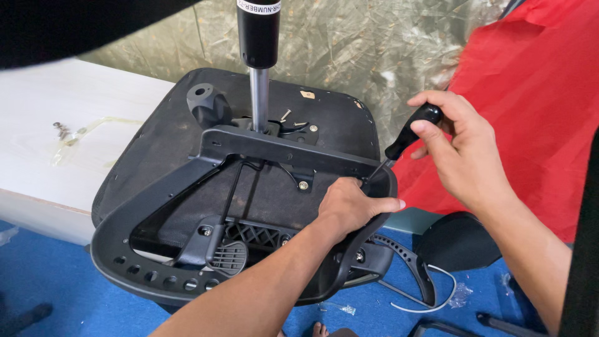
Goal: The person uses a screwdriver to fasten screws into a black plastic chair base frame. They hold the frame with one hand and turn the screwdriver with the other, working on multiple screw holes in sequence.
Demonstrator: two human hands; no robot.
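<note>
— What is on the white bench?

— An upturned office chair seat (187,143), its black fabric underside facing up, lies across the white bench (68,106), overhanging the bench's near edge above the blue floor (50,274). A black plastic frame (156,249) with a row of holes along its curved near rim sits on top of the seat, and a gas-lift cylinder (258,37) stands upright from the mechanism at the seat's middle.

— And the hands?

— The left hand (352,206) is closed over the frame's right corner, fingers curled under the rim and thumb stretched out to the right. The right hand (458,150) is wrapped around the black handle of a screwdriver (409,134); the tool slants down and to the left, its thin shaft ending at the frame corner just above the left hand's knuckles. The tip itself is hidden, so whether it sits in a screw cannot be told.

— Anything loose nearby?

— A few small screws (60,129) lie well apart from the seat toward the bench's left side, beside a strip of clear tape. More screws (293,120) rest on the seat's underside close to the cylinder's foot. A black lever knob (206,100) juts from the mechanism at the seat's far left.

— The surroundings?

— A red cloth (530,93) hangs at the right, a crinkled greenish sheet (349,50) covers the wall behind, and a perforated black chair part (405,256) with a white cord (430,299) lies on the floor below the right forearm.
</note>
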